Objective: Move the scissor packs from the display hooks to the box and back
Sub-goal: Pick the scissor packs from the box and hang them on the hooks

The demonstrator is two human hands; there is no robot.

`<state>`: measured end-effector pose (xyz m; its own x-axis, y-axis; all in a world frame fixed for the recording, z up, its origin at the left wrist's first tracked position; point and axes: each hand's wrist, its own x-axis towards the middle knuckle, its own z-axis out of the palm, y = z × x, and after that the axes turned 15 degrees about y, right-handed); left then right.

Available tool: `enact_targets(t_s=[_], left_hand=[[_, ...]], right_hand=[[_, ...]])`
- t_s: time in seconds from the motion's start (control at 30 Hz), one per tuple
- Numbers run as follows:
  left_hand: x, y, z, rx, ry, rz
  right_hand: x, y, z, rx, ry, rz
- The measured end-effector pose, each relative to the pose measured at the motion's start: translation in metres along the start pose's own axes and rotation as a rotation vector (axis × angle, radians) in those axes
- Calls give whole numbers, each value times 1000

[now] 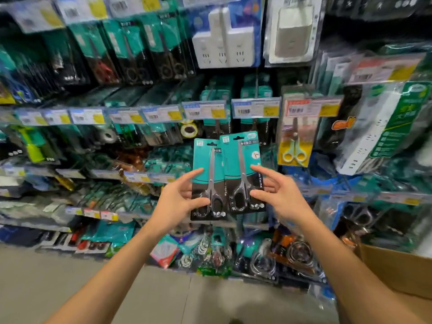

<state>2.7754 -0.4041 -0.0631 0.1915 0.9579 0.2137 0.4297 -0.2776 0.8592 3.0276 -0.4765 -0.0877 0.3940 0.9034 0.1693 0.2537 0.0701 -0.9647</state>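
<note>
Scissor packs held upright before the display: left hand (pixel 180 199) pinches the left pack (pixel 207 181), right hand (pixel 278 192) the right pack (pixel 243 169). Transfer step judged underway; next, carry them to the box (pixel 397 267) at lower right.

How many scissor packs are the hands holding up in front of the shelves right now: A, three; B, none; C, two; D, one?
C: the left hand grips one scissor pack and the right hand grips a second scissor pack, side by side and slightly overlapping.
</note>
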Motion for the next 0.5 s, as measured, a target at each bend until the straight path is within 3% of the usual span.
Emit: enact_targets(t_s=[0.27, 0.5], left_hand=[[47, -12, 14, -3, 16, 31], [55, -20, 19, -32, 31, 84]], right_hand=[[31, 3, -8, 36, 145, 3], [37, 5, -7, 37, 177, -42]])
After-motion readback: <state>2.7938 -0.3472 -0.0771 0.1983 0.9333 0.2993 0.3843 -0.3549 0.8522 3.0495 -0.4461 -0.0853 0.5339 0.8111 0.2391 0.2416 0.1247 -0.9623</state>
